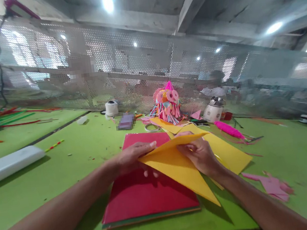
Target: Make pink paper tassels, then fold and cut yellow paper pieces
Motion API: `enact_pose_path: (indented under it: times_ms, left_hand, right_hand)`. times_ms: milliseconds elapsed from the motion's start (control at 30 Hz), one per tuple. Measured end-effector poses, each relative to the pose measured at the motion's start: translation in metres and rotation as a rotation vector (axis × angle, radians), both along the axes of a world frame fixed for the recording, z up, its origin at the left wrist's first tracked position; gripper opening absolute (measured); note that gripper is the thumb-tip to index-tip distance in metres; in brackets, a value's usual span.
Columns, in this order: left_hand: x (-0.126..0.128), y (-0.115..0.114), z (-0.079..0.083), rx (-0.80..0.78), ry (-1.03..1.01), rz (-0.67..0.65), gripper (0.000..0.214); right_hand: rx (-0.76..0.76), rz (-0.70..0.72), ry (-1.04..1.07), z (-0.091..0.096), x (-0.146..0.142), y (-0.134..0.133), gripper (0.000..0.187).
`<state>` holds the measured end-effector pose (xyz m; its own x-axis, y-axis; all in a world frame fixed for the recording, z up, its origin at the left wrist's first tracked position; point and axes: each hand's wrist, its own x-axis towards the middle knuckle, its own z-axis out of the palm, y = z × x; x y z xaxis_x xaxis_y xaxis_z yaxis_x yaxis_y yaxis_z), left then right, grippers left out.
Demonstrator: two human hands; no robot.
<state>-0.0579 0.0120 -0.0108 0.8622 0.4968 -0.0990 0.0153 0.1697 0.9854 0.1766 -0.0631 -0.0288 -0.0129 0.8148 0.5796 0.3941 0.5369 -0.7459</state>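
Observation:
Both hands hold a folded sheet of yellow paper (174, 163) above a stack of coloured sheets with red on top (150, 196). My left hand (134, 156) grips the sheet's left corner, thumb on top and fingers underneath. At the sheet's right side, my right hand (199, 154) is closed on it, its fingers partly hidden by the raised flap. One pointed corner of the sheet hangs toward the table's front edge. More yellow paper (228, 150) lies flat beyond and beneath my right hand.
A tasselled pink paper craft (167, 103) stands at the back, near a white container (213, 110), a tape roll (151, 127) and a white spool (111, 108). Bright pink yarn (229, 130) and pink paper scraps (273, 186) lie right. A long white box (10, 166) lies left.

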Motion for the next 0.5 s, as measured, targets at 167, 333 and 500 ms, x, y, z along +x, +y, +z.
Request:
enact_pose_path:
  times_ms: [167,333,500]
  left_hand:
    - [-0.001,-0.001,-0.001,-0.008,0.045,0.039,0.058]
    - [-0.001,0.002,-0.001,0.005,-0.051,0.133,0.058]
    - [0.002,0.012,-0.012,0.175,0.002,0.184,0.040]
  right_hand:
    - [-0.051,0.019,0.053,-0.005,-0.001,0.003,0.023]
    - [-0.049,-0.057,0.031,0.008,-0.006,-0.003,0.020]
    - [-0.173,-0.063,0.137,0.007,-0.003,-0.001,0.027]
